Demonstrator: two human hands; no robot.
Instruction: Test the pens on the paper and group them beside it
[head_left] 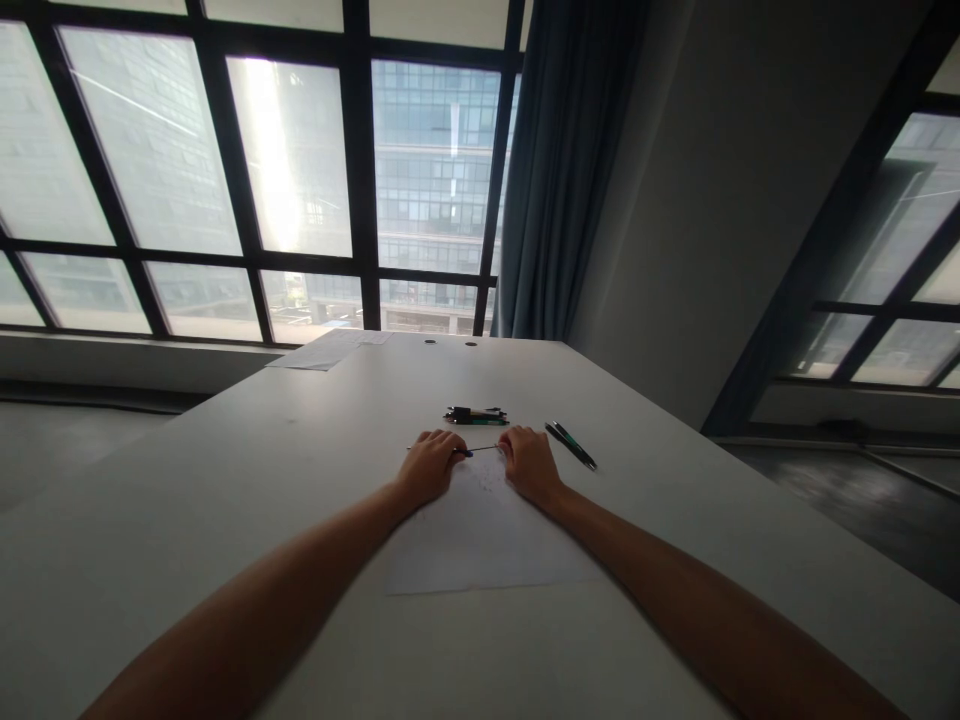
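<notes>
Both of my hands are over a white sheet of paper (480,560) with faint reddish marks near its far end. My left hand (431,465) is closed around a dark pen (466,453) with a bit of blue at its end. From that end a thin rod, like a pen refill (484,448), reaches across to my right hand (529,460), whose fingertips pinch its other end. Whether the rod is still joined to the pen is too small to tell. My fingers hide much of both pieces.
Several dark pens (475,415) lie together just beyond my hands. Two green and black pens (571,445) lie right of my right hand. Other papers (322,350) rest at the far left of the white table (300,450). A blue curtain (559,200) hangs beyond.
</notes>
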